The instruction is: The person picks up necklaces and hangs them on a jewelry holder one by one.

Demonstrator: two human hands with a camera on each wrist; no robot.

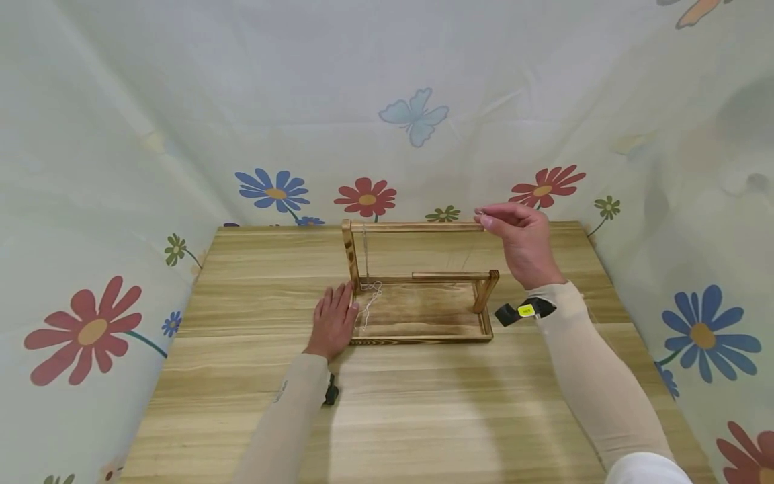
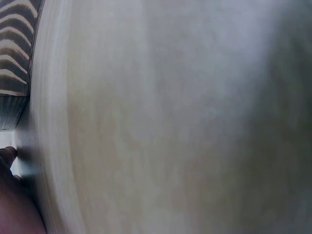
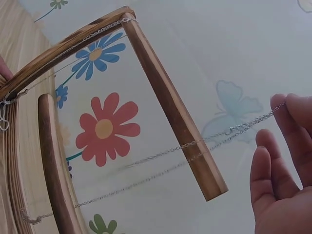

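Observation:
A brown wooden jewelry stand (image 1: 429, 309) has a tray base, a long upper bar (image 1: 417, 227) and a shorter lower bar (image 1: 453, 275). My right hand (image 1: 526, 245) is raised by the free end of the upper bar. Its thumb and forefinger pinch a thin silver chain necklace (image 3: 253, 119), whose two strands run down past the bars in the right wrist view. Another silver chain (image 1: 365, 252) hangs from the upper bar near the left post, its lower part loose in the tray. My left hand (image 1: 331, 319) rests fingers extended against the stand's left side.
The stand is on a pale wood-grain table (image 1: 399, 410). A white curtain (image 1: 314, 81) printed with flowers and butterflies closes in the back and both sides. In the left wrist view, a striped corner of the stand (image 2: 17, 48) shows over the tabletop.

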